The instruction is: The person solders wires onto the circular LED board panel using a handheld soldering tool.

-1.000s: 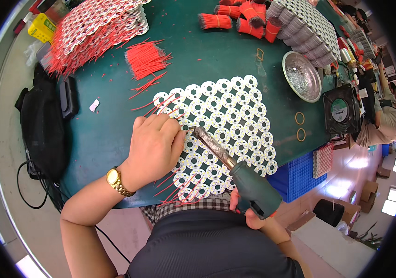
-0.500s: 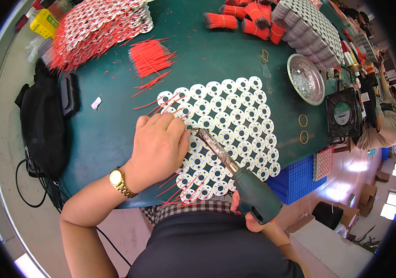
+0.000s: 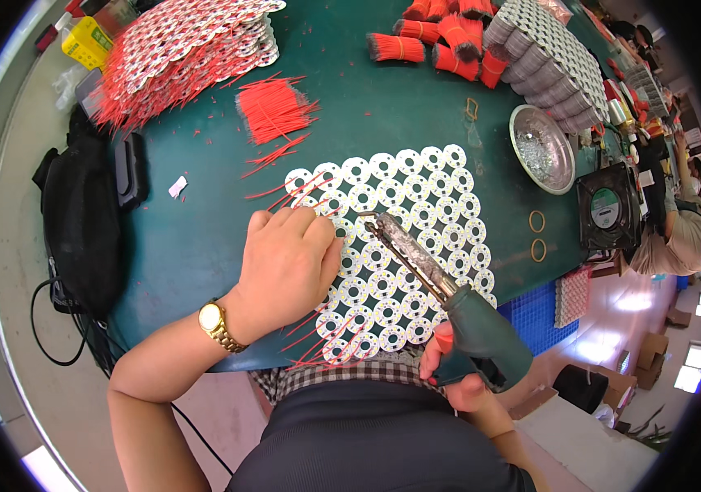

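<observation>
A sheet of joined round white circuit boards lies on the green table in front of me. Thin red wires stick out from several boards along its left side. My left hand, with a gold watch on its wrist, is closed over that left side; what its fingertips pinch is hidden. In my right hand is a dark green soldering gun, held at the sheet's near right corner. Its metal barrel slants up to the left, and the bent tip is over the boards, a little right of my left fingers.
Loose red wires lie beyond the sheet. Stacked wired boards stand far left, bundled red wires and more stacked boards far right. A metal bowl, rubber bands and a fan are at right, a black bag at left.
The soldering gun's tip has drawn up and away to the right from my left fingers, and its body has shifted right. My left hand stays closed at the sheet's left side.
</observation>
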A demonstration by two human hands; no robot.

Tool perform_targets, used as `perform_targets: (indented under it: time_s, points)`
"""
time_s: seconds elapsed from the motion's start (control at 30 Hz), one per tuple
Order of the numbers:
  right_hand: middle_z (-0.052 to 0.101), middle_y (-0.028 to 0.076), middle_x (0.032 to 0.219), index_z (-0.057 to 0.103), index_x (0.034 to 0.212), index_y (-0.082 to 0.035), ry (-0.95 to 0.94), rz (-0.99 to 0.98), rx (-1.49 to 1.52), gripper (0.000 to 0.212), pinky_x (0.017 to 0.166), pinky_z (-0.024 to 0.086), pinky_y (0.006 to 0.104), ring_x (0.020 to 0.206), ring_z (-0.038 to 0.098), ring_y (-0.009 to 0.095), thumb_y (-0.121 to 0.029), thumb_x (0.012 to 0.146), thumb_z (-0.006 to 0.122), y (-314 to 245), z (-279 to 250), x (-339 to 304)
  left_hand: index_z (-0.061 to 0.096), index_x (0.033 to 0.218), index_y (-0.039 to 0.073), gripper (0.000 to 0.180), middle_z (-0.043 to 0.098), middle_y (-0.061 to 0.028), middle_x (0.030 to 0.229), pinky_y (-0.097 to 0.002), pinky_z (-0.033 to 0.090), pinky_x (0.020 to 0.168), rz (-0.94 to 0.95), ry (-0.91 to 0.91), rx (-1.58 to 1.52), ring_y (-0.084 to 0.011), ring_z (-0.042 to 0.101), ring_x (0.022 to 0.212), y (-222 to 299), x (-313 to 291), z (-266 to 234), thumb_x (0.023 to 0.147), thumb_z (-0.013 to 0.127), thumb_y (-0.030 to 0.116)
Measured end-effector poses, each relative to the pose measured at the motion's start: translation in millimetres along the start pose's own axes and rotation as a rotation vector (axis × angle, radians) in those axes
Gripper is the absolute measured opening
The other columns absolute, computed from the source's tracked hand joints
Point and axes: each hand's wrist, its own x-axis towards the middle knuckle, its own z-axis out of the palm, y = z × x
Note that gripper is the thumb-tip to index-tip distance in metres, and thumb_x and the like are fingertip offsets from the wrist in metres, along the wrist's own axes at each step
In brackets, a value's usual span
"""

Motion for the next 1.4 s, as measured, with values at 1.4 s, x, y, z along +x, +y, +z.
perform_targets:
  time_s: [1.4]
  points:
    - [0.055, 0.006, 0.077, 0.052, 0.112, -0.001, 0.114, -0.101, -0.123, 0.075, 0.058, 0.043, 0.0254, 0.067, 0.054, 0.013, -0.065, 0.076, 0.067, -31, 22, 52, 0.057, 0.121, 0.004, 0.043, 0.053, -0.0119, 0.102, -0.0388, 0.041, 0.083, -0.069, -0.132, 0.016, -0.029, 0.051, 0.092, -16, 15, -12, 0.081, 0.066, 0.019]
